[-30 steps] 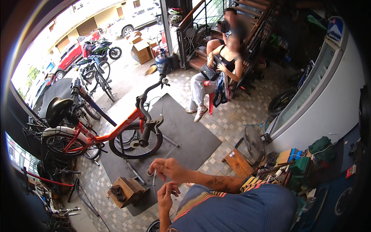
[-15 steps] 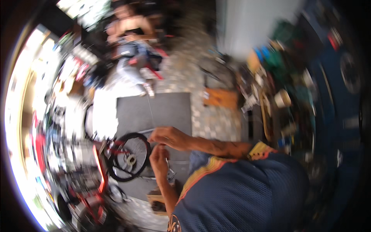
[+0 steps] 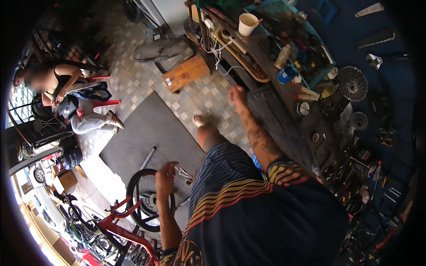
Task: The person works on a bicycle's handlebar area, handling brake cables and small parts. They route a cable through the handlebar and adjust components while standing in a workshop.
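My left hand [image 3: 167, 175] hangs over the grey mat [image 3: 124, 139], above the front wheel [image 3: 133, 193] of a red bicycle [image 3: 115, 228]; its fingers are loosely bent and apart, with nothing visible in them. My right hand [image 3: 237, 95] is raised beside a dark, cluttered workbench [image 3: 293, 115], fingers curled; whether they hold something small I cannot make out. On the bench are a white cup [image 3: 247, 23], a blue can [image 3: 286, 74], a grimy turquoise tray [image 3: 323, 53] and loose tools.
Two people [image 3: 62, 77] sit at the left near the stairs, one on a red chair. A fan [image 3: 157, 51] and a wooden step [image 3: 184, 75] stand ahead on the tiles. Cassettes [image 3: 353, 84] and tools hang on a blue board at the right. Bicycles crowd the lower left.
My view has swung right toward the workbench, so the people and bicycle now sit further left. My hands, close together earlier, have separated, the right one moving forward toward the bench.
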Demonstrator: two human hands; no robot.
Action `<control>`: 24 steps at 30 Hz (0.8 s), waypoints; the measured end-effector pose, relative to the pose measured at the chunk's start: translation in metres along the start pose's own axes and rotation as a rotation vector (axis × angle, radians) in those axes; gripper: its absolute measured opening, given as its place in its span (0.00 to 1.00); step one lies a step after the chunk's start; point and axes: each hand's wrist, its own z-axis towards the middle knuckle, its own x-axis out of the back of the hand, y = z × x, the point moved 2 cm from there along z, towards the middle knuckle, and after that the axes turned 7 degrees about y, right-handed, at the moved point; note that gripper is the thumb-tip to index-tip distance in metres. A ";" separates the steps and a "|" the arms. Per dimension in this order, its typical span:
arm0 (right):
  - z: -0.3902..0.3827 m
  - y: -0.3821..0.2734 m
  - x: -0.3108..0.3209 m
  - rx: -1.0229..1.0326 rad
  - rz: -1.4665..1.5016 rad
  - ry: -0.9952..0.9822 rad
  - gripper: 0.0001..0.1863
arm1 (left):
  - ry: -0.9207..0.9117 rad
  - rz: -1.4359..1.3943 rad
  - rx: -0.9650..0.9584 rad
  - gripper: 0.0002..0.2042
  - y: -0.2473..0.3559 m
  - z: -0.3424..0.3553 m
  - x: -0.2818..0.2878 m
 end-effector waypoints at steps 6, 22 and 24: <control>-0.003 -0.040 0.005 0.540 -0.541 0.549 0.27 | 0.067 -0.054 0.102 0.17 0.015 0.022 0.010; -0.049 -0.032 -0.002 -0.052 -0.458 -0.038 0.33 | -0.005 -0.035 0.277 0.17 0.096 0.113 -0.011; -0.044 -0.027 -0.004 -0.026 -0.710 -0.039 0.32 | 0.002 -0.025 0.272 0.17 0.104 0.119 -0.007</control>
